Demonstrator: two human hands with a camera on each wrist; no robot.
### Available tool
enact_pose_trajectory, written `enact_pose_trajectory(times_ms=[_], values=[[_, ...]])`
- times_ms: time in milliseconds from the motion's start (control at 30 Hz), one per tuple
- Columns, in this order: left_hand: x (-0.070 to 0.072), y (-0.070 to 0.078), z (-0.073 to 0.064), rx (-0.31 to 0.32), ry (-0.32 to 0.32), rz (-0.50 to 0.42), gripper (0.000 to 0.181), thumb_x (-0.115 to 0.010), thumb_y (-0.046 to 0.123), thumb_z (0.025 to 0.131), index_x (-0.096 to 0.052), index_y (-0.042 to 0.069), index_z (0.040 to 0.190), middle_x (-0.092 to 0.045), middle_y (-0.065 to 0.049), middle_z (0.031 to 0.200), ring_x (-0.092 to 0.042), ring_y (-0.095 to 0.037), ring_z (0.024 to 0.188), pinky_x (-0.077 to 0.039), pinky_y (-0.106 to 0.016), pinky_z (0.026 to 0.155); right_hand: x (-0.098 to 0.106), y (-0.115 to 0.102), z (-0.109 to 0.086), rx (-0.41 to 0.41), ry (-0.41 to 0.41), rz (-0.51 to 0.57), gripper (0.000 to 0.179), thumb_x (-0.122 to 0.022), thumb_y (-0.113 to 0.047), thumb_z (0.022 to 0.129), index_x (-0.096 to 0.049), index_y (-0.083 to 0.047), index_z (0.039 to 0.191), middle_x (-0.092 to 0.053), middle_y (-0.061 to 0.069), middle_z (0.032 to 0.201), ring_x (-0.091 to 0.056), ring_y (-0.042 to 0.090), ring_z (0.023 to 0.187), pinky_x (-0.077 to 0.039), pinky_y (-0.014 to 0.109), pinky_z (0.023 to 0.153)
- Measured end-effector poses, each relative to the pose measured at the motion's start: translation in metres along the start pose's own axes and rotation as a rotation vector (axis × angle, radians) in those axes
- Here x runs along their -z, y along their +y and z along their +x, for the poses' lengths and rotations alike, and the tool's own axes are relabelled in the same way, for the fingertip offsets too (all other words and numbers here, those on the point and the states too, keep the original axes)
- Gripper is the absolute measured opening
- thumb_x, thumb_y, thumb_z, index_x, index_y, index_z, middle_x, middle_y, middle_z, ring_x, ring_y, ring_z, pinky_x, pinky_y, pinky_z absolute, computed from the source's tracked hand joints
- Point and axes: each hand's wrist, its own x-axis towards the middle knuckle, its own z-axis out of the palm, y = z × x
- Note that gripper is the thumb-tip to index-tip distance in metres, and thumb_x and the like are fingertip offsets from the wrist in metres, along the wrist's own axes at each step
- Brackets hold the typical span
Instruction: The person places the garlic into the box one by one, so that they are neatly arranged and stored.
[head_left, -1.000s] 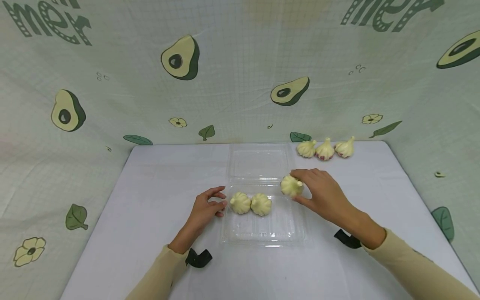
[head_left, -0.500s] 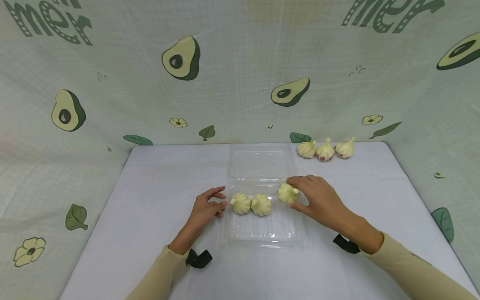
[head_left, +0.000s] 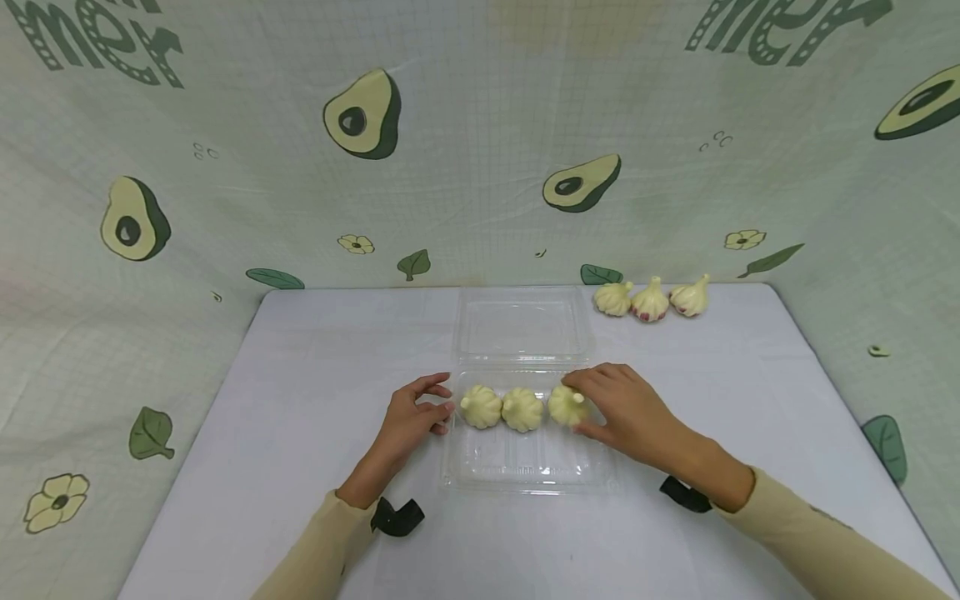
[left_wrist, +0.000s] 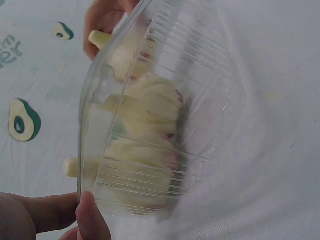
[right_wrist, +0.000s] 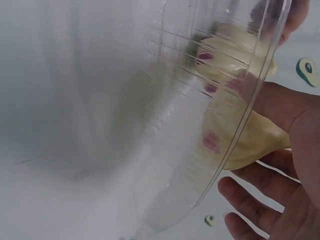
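A clear plastic clamshell container (head_left: 525, 467) lies opened out on the table, its lid (head_left: 522, 325) folded back. Two garlic bulbs, a left one (head_left: 481, 407) and a middle one (head_left: 522, 409), sit side by side in the base. My right hand (head_left: 626, 412) holds a third garlic bulb (head_left: 567, 406) between thumb and fingers, low inside the base, right of the other two; in the right wrist view this bulb (right_wrist: 250, 135) shows through the clear wall. At the left rim, my left hand (head_left: 412, 414) pinches the container's edge between thumb (left_wrist: 91, 220) and finger.
Three more garlic bulbs (head_left: 650, 300) stand in a row at the table's back right, right of the lid. A white cloth covers the table (head_left: 315, 358). An avocado-print curtain (head_left: 465, 167) rises behind it and along both sides.
My right hand has brought its garlic bulb down and leftward, from the base's back right corner to beside the middle bulb. The left hand has stayed at the left rim.
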Motion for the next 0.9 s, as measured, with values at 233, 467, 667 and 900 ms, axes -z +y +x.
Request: enact_pose_trajectory(times_ms=[233,467,667,900], values=[[0.0,0.001,0.0,0.0,-0.008,-0.004,0.053,-0.071,-0.007,0.096,-0.06,0.002,0.147,-0.062,-0.017,0.12,-0.065,-0.014,0.076,-0.057,-0.022,0.061,-0.006,-0.001,0.0,-0.002,-0.057,-0.029,0.062,-0.099,-0.025,0.075,-0.069,-0.008,0.125,-0.072,0.004,0.121,-0.065,0.029,0.114,-0.052,0.05,0.101],[0.0,0.001,0.001,-0.006,-0.008,-0.003,0.053,-0.071,-0.007,0.096,-0.06,0.001,0.147,-0.062,-0.018,0.121,-0.065,-0.014,0.076,-0.058,-0.021,0.061,-0.011,-0.001,0.0,0.002,-0.071,-0.06,0.062,-0.1,-0.026,0.073,-0.068,-0.009,0.123,-0.072,0.004,0.118,-0.065,0.029,0.113,-0.052,0.049,0.1],[-0.001,0.0,0.001,-0.004,-0.006,0.006,0.053,-0.071,-0.007,0.096,-0.06,0.001,0.147,-0.062,-0.018,0.121,-0.066,-0.014,0.077,-0.058,-0.022,0.061,-0.014,-0.002,0.0,-0.005,-0.081,-0.065,0.063,-0.1,-0.025,0.072,-0.067,-0.009,0.122,-0.073,0.004,0.117,-0.065,0.029,0.111,-0.052,0.049,0.1],[0.0,0.0,0.001,0.007,-0.004,0.005,0.053,-0.071,-0.007,0.096,-0.06,0.002,0.147,-0.062,-0.018,0.121,-0.066,-0.014,0.077,-0.058,-0.022,0.062,-0.015,-0.003,0.002,-0.009,-0.092,-0.085,0.062,-0.101,-0.025,0.071,-0.067,-0.009,0.12,-0.073,0.004,0.115,-0.065,0.028,0.109,-0.051,0.048,0.1]])
